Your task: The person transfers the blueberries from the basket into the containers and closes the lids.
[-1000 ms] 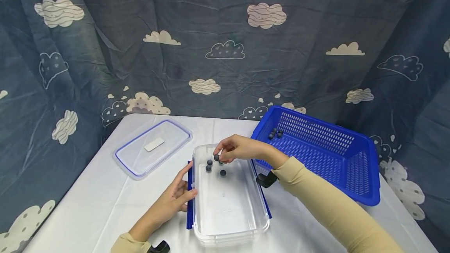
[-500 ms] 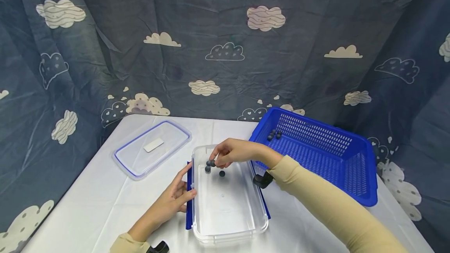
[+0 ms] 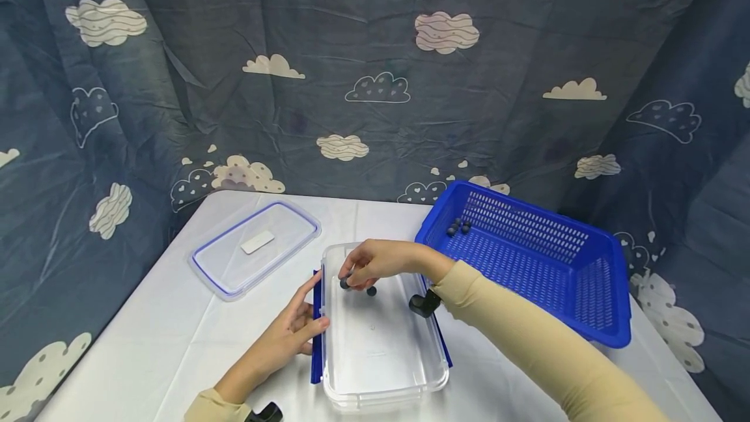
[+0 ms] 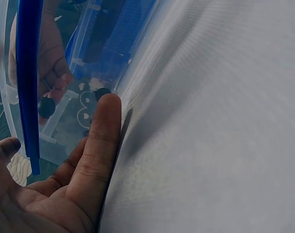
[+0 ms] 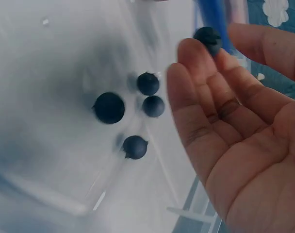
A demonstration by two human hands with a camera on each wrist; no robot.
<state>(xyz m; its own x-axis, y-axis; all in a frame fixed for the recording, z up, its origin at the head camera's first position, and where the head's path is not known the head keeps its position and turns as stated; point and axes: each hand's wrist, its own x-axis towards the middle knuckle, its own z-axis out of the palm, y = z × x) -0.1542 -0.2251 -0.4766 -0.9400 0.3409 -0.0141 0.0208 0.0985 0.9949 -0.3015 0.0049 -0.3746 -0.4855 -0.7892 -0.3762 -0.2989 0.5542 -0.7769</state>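
A clear plastic container (image 3: 381,350) with blue side latches stands on the table. My right hand (image 3: 375,264) is over its far left part, pinching a blueberry (image 5: 208,41) at the fingertips. Several loose blueberries (image 5: 109,108) lie on the container's floor in the right wrist view; from the head, the hand hides most of them. My left hand (image 3: 285,336) rests along the container's left side, its fingers at the blue latch (image 4: 30,87) and its thumb at the rim. In the left wrist view those fingers are fairly straight.
A blue perforated basket (image 3: 527,279) stands to the right, with several blueberries (image 3: 459,226) in its far left corner. The clear lid (image 3: 219,272), edged by a blue seal and with a white label, lies left of the container. A cloud-patterned curtain (image 3: 375,31) hangs behind the table.
My right hand has shifted left and slightly nearer inside the container, bringing the pinched blueberry down over the loose ones. My left hand has stayed at the container's side.
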